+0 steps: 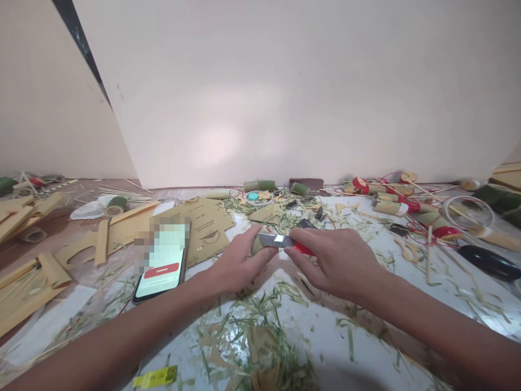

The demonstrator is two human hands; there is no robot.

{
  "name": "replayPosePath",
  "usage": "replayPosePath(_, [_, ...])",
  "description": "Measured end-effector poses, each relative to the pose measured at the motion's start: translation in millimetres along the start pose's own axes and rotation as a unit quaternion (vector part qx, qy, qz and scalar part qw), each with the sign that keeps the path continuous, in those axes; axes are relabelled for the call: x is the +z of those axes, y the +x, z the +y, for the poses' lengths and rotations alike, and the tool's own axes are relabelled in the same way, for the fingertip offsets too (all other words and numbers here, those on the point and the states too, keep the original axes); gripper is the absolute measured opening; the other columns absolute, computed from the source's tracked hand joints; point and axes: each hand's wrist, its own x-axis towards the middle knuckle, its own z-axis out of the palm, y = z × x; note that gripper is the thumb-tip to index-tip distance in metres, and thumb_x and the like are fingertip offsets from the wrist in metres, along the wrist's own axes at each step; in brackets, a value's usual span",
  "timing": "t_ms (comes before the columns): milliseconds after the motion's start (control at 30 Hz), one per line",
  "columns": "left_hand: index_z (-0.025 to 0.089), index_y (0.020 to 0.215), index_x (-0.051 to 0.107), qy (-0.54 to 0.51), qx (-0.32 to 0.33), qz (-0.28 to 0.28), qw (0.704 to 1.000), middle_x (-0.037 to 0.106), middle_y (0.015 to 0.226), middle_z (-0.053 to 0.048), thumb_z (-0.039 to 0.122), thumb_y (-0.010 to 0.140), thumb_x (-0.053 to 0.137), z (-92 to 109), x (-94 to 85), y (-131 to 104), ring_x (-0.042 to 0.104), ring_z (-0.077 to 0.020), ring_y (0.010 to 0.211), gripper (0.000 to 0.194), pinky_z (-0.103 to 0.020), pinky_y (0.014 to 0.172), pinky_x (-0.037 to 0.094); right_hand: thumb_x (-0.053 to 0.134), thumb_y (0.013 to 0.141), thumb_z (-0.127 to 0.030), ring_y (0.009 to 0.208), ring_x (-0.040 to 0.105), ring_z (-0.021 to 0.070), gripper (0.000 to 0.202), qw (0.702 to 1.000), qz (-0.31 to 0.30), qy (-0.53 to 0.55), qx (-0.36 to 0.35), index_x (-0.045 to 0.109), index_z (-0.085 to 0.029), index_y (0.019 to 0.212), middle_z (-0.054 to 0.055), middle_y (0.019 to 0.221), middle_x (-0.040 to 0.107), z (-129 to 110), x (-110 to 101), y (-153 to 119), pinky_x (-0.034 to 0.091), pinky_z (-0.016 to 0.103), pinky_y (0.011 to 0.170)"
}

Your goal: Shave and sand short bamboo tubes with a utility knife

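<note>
My right hand [331,255] is closed around the red handle of a knife [303,248] at the middle of the view. Its grey metal blade [273,239] points left and catches a bright reflection. My left hand [243,258] has its thumb and fingers pinched round a short pale green bamboo piece [257,245], mostly hidden by the fingers. The blade lies across that piece, close to my left fingertips. Green shavings [264,309] are strewn below and around both hands.
A phone [165,260] leans on brown sandpaper sheets [205,231] at left. Bamboo strips [101,241] lie farther left. Bamboo tubes [265,185] line the wall's foot. At right are red-wrapped bamboo pieces [442,228], a tape roll [468,212] and a black rounded object [488,262].
</note>
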Motion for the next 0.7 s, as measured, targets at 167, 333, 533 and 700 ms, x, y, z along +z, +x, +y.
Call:
replayPosePath(167, [0.02,0.096,0.052,-0.059,-0.025,-0.018,0.998,0.057,0.062,0.003,0.045,0.091,0.05,-8.2,4.0,3.3,0.054,-0.0156,0.058,0.026,-0.027,0.059,0.039,0.036,0.095,-0.045,0.053,0.053,0.0152,0.032,1.0,0.007,-0.015,0.01,0.056,-0.022,0.084,0.0,0.067,0.065,-3.6,6.6,2.6,0.015,0.026,0.052])
replayPosePath(333, [0.02,0.093,0.05,-0.048,-0.026,-0.005,0.999,0.056,0.061,0.003,0.045,0.091,0.05,-6.9,0.2,-3.0,0.053,-0.0144,0.056,0.025,-0.027,0.058,0.039,0.034,0.095,-0.045,0.048,0.049,0.0165,0.034,0.993,0.014,-0.035,0.116,0.056,-0.022,0.083,0.002,0.059,0.061,23.8,-4.8,12.5,0.017,0.026,0.05])
replayPosePath(533, [0.023,0.105,0.049,-0.095,-0.045,-0.008,0.994,0.054,0.061,0.005,0.046,0.092,0.049,-4.6,-4.5,-8.5,0.05,-0.0133,0.054,0.027,-0.027,0.057,0.04,0.031,0.097,-0.046,0.05,0.048,0.0189,0.032,0.982,0.077,0.023,0.171,0.051,-0.022,0.087,0.0,0.055,0.054,49.7,-14.8,20.6,0.025,0.027,0.05])
replayPosePath(700, [0.022,0.107,0.05,-0.249,-0.045,-0.052,0.966,0.06,0.077,-0.001,0.039,0.093,0.05,-7.4,0.1,-4.0,0.058,-0.0147,0.072,0.023,-0.029,0.069,0.047,0.032,0.099,-0.045,0.055,0.053,0.0172,0.031,0.985,-0.036,0.16,0.044,0.052,-0.022,0.096,-0.001,0.062,0.057,21.4,-7.9,14.5,0.03,0.026,0.051])
